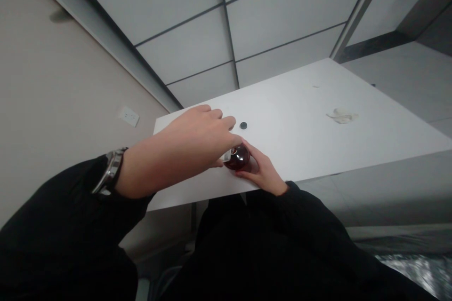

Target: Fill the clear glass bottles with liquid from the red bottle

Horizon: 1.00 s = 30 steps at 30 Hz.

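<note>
A small dark red bottle (pixel 238 157) with a white label stands near the front edge of the white table (pixel 300 117). My right hand (pixel 263 170) is wrapped around its lower side. My left hand (pixel 197 138), a metal watch on its wrist, reaches over the bottle's top with fingers curled, touching its upper left part. A small dark round cap (pixel 243 125) lies on the table just beyond my left fingertips, apart from both hands.
A crumpled white tissue (pixel 342 115) lies on the table's right part. A beige wall with a white socket (pixel 129 116) runs along the left. Beyond the table is a tiled grey floor. My dark clothing fills the lower view.
</note>
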Available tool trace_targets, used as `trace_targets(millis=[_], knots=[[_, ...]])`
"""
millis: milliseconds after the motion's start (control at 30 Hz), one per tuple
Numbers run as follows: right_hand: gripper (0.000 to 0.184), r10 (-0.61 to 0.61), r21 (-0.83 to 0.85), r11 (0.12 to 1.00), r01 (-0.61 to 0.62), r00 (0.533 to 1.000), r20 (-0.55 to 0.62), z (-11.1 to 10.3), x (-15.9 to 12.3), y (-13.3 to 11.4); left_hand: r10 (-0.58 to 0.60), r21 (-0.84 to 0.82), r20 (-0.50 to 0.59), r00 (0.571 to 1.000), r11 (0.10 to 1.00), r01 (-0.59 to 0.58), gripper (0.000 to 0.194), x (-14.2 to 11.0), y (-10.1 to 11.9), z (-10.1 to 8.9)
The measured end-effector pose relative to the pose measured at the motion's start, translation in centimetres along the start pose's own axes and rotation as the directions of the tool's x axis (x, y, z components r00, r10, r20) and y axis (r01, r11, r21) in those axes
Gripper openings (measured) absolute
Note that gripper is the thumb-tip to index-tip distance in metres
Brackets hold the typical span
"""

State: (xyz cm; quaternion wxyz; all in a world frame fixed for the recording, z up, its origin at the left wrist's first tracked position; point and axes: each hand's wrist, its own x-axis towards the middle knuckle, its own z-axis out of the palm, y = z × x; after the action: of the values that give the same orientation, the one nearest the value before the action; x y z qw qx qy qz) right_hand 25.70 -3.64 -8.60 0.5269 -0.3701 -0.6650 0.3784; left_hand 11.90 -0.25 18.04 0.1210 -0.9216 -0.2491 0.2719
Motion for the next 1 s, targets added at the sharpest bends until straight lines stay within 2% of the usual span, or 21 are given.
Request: trace_targets(millis=[467, 767, 900, 1000], knots=[[0.095, -0.016, 0.005, 1.000, 0.016, 1.000, -0.006, 0.1, 0.1, 0.2, 0.023, -0.011, 0.008, 1.000, 1.000, -0.023, 0.018, 1.1, 0.2, -0.5], [0.091, 0.003, -0.022, 1.000, -0.003, 1.000, -0.014, 0.3, 0.1, 0.4, 0.044, 0.105, 0.123, 0.991, 0.993, -0.057, 0.015, 2.1, 1.0, -2.2], [0.084, 0.018, -0.042, 0.999, -0.019, 1.000, -0.016, 0.1, -0.1, 0.5, 0.046, 0.083, 0.089, 0.995, 0.995, -0.053, 0.017, 2.2, 1.8, -3.0], [0.076, 0.036, -0.065, 0.997, -0.037, 0.999, -0.020, -0.1, -0.4, 0.6, 0.025, 0.036, 0.072, 0.997, 0.999, -0.028, 0.022, 2.3, 2.2, -2.9]])
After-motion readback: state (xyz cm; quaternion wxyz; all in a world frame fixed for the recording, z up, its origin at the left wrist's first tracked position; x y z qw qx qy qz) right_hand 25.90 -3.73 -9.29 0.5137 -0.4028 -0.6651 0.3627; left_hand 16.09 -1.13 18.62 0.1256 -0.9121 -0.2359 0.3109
